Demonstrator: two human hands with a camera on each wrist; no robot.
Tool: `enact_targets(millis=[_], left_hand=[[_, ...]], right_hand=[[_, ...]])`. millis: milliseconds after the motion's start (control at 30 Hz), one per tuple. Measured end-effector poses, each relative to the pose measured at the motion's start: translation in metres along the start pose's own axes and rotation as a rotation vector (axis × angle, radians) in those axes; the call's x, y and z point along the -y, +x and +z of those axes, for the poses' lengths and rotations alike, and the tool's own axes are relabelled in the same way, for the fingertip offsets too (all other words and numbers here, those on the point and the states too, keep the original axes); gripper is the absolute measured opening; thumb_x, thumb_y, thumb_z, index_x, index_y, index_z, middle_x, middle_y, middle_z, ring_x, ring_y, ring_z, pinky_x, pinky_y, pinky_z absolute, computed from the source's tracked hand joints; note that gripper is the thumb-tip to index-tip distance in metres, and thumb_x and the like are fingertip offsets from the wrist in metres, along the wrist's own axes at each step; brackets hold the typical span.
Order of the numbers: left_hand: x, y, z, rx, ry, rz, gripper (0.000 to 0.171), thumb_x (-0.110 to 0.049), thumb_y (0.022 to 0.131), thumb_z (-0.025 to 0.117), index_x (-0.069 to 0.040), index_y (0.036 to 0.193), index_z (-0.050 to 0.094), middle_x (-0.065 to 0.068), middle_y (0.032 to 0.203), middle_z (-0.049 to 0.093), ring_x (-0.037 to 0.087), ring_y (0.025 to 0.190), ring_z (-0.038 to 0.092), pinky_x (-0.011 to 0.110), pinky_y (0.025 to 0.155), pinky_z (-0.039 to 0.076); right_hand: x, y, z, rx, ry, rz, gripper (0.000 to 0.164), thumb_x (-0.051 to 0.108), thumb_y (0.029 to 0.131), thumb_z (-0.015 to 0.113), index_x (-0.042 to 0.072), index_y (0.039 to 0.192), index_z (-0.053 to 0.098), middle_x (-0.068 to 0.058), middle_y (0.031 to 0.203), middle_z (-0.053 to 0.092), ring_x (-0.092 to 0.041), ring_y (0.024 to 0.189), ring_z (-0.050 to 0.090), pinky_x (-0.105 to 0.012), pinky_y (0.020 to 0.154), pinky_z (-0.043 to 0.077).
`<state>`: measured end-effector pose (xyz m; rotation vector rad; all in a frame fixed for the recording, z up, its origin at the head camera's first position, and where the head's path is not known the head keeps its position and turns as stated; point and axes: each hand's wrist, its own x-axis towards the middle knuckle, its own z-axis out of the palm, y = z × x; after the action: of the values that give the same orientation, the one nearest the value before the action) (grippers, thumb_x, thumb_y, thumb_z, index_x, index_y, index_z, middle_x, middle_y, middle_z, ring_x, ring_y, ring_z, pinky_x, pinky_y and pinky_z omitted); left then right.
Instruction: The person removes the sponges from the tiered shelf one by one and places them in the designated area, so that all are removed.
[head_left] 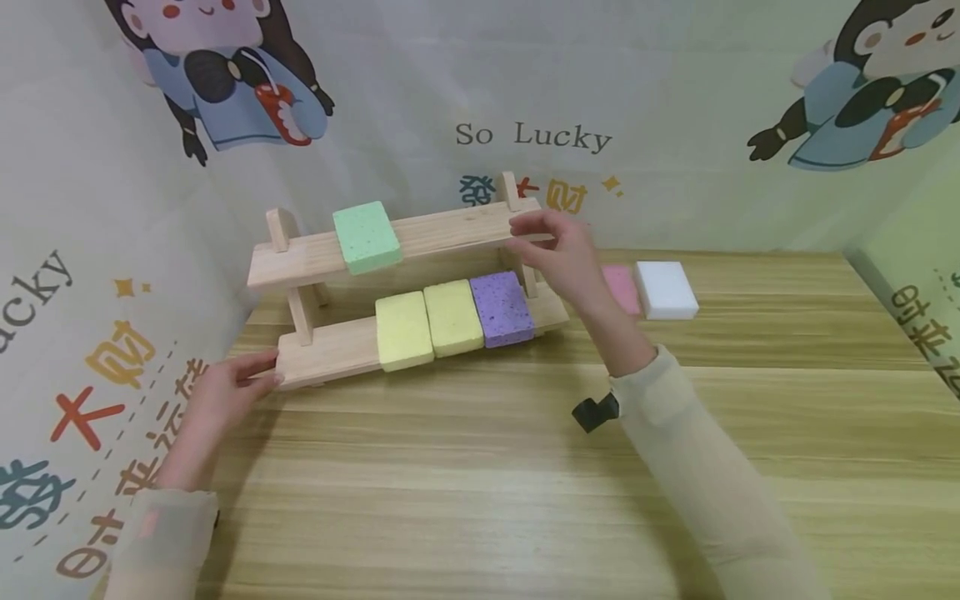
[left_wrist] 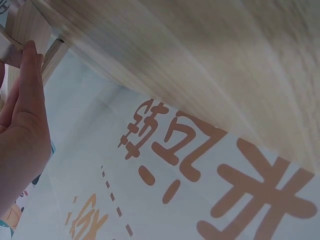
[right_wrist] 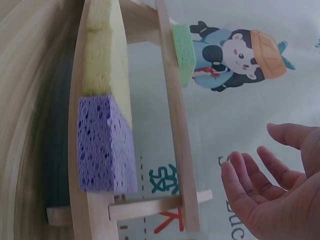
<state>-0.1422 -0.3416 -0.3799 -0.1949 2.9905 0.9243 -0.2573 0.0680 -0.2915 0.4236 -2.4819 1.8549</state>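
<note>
A two-tier wooden rack [head_left: 322, 343] stands at a slant on the table. My left hand [head_left: 228, 392] is at the left end of its lower board, fingertips touching the edge; in the left wrist view the hand [left_wrist: 26, 112] has its fingers nearly straight. Over the upper board's right end is my right hand [head_left: 562, 254], and the right wrist view shows this hand [right_wrist: 272, 185] with loosely bent fingers and an empty palm. A green sponge [head_left: 367, 237] lies on the upper board. Two yellow sponges, one on the left [head_left: 404, 330] and one beside it [head_left: 453, 317], and a purple sponge [head_left: 502, 309] line the lower board.
Right of the rack, a white sponge block [head_left: 666, 290] lies on the wooden table [head_left: 450, 467] beside a pink sponge [head_left: 620, 289], which the right hand partly hides. A printed cloth [head_left: 405, 75] hangs behind the rack and along both sides.
</note>
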Motion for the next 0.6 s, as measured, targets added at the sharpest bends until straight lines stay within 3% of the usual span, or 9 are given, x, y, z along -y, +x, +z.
enact_targets(millis=[600], left_hand=[[0.005, 0.002, 0.001, 0.012, -0.038, -0.035, 0.049, -0.021, 0.100, 0.060, 0.003, 0.141, 0.050, 0.028, 0.143, 0.050, 0.050, 0.120, 0.058, 0.057, 0.095, 0.049]], right_hand=[[0.013, 0.022, 0.058, 0.044, -0.026, 0.000, 0.032, 0.021, 0.094, 0.069, 0.007, 0.122, 0.066, -0.010, 0.124, 0.067, -0.026, 0.109, 0.065, -0.032, 0.089, 0.054]])
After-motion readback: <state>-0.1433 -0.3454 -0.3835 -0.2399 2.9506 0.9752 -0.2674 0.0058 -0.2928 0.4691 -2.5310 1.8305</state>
